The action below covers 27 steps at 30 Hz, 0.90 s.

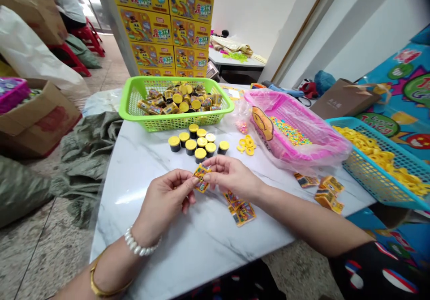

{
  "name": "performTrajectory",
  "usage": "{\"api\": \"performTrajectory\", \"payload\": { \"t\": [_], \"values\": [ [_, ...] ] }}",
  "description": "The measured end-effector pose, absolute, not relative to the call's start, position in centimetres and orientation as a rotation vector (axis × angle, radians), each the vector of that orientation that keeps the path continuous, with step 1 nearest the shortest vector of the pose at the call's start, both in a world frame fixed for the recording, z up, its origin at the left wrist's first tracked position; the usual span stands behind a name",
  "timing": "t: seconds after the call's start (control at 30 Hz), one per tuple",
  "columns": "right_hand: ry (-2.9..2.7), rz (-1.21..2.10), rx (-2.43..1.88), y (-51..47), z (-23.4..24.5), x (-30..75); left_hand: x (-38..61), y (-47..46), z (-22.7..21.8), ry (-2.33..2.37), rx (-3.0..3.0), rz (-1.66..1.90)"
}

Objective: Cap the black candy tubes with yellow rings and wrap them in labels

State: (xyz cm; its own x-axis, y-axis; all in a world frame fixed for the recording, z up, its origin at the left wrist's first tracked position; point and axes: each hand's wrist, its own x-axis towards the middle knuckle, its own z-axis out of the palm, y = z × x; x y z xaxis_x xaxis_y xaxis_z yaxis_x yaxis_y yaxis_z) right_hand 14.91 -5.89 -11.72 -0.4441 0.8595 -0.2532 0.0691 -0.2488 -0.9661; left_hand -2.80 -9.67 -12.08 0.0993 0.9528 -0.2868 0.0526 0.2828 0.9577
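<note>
Between my two hands is a small yellow printed label (202,177), held above the marble-patterned table (141,228). My left hand (168,197) pinches its left side between thumb and fingers. At its right edge, the thumb and fingers of my right hand (231,177) are closed on it too. Several more printed labels (242,214) lie on the table under my right wrist. Just beyond my hands stand several small black cups with yellow lids (200,153), grouped upright.
A green basket (174,123) of wrapped cups stands at the back. To the right are loose yellow rings (247,145), a pink basket (312,154) lined with plastic and holding colourful beads, folded labels (329,195), and a blue basket (379,188) of yellow parts. Yellow cartons (151,27) are stacked behind.
</note>
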Motion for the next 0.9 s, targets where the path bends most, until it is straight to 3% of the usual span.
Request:
{"api": "performTrajectory", "payload": {
  "t": [0.1, 0.47, 0.9],
  "values": [
    [-1.462, 1.801, -1.154, -5.6, -11.8, 14.7, -3.0, -9.8, -12.0, 1.296, 1.083, 0.942],
    [-1.767, 1.458, -1.234, -6.9, -12.7, 14.8, -3.3, -10.7, -12.1, 1.473, 1.612, 1.304],
    [-2.131, 0.813, -1.052, -7.5, -13.2, 14.5, -2.7, -11.2, -11.7, 1.451, 1.579, 1.107]
  ]
}}
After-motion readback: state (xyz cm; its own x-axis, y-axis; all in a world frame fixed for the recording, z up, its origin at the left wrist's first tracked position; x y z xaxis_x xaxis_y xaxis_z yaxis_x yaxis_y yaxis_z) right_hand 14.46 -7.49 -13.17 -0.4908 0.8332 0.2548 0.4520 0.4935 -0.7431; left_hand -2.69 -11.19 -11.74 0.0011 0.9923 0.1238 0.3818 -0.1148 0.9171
